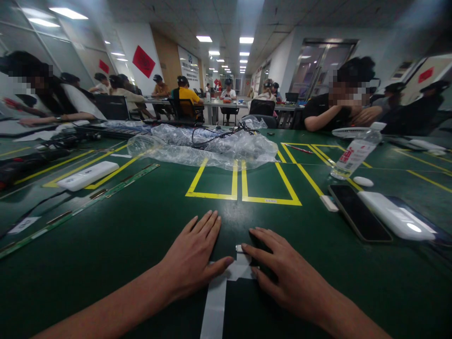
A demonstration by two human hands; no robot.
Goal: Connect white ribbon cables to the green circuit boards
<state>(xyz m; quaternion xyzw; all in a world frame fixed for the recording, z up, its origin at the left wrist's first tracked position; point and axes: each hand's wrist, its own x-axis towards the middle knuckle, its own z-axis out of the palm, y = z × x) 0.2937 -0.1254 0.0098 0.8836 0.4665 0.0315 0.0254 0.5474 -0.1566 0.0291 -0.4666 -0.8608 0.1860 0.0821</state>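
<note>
Flat on the green table lies my left hand (197, 252), its fingers stretched forward and its thumb reaching toward a pale grey-white strip (213, 306). The strip runs from the near edge of the view up between my hands, where it meets a wider pale piece (240, 270). My right hand (278, 263) rests with its fingers apart. Its index fingertip is at a small white tab (239, 248) at the strip's far end, and its thumb is beside the pale piece. I cannot tell what the strip is made of.
Clear plastic wrap (212, 146) with black cables lies ahead. To the right are a water bottle (356, 153), a phone (358, 212) and a white device (395, 216). A white power strip (88, 175) and a long green circuit board (84, 207) lie left. People sit around.
</note>
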